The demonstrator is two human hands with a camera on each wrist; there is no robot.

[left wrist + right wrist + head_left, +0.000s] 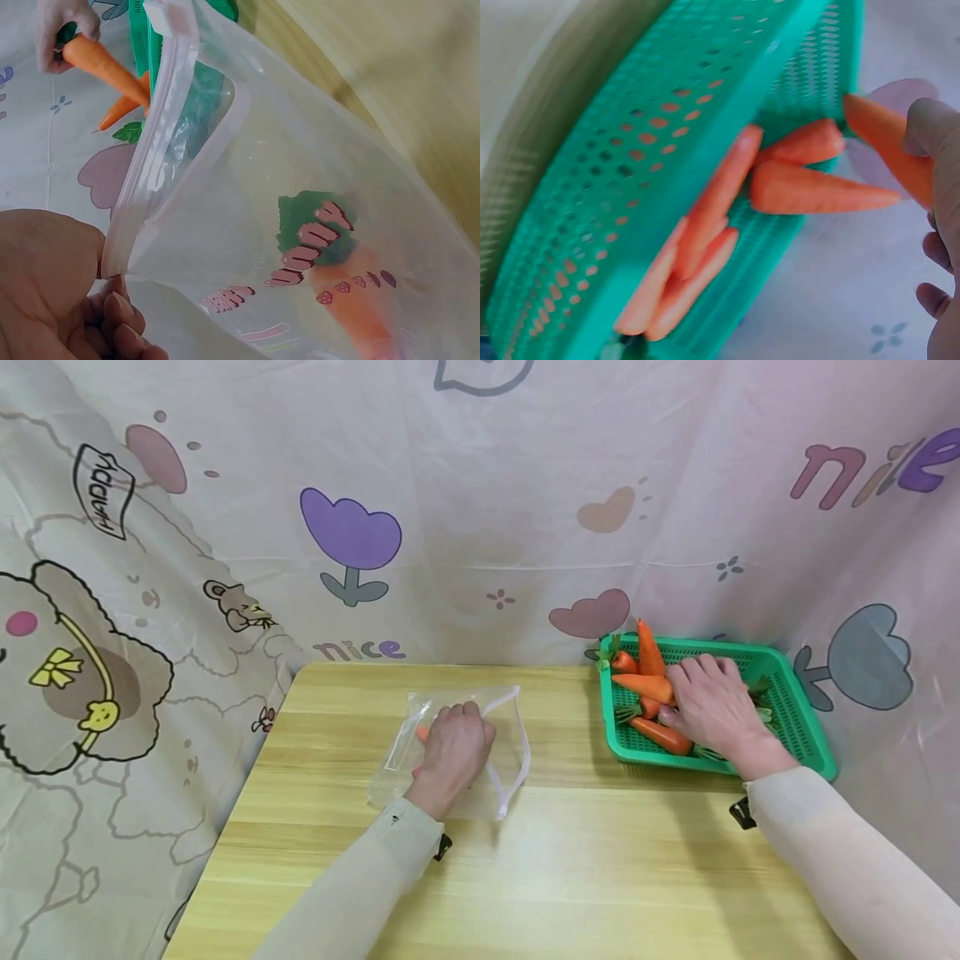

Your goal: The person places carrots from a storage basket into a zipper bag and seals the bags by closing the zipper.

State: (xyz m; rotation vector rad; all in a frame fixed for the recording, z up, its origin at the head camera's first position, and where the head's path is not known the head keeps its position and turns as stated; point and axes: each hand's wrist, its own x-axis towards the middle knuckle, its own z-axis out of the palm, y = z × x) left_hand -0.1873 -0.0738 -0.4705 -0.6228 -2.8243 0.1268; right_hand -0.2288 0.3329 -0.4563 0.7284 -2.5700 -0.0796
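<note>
At the left of the table lies a clear zip bag (pixel 397 777) with a pale zip edge, standing partly open toward the right. My left hand (pixel 453 747) is over it in the head view; the left wrist view shows thumb and fingers pinching the zip edge. Through the printed plastic, an orange carrot (pixel 352 307) with a green top shows inside the bag. My right hand (pixel 712 706) grips a carrot (pixel 641 687) by its green-topped end above the green basket (pixel 802 718). Several other carrots (pixel 821 189) lie in the basket, some leaning on its rim.
A pale wood table (pixel 555 868) carries the bag and the basket. Behind it and along both sides hangs a printed curtain (pixel 480 527), close to the basket's back rim.
</note>
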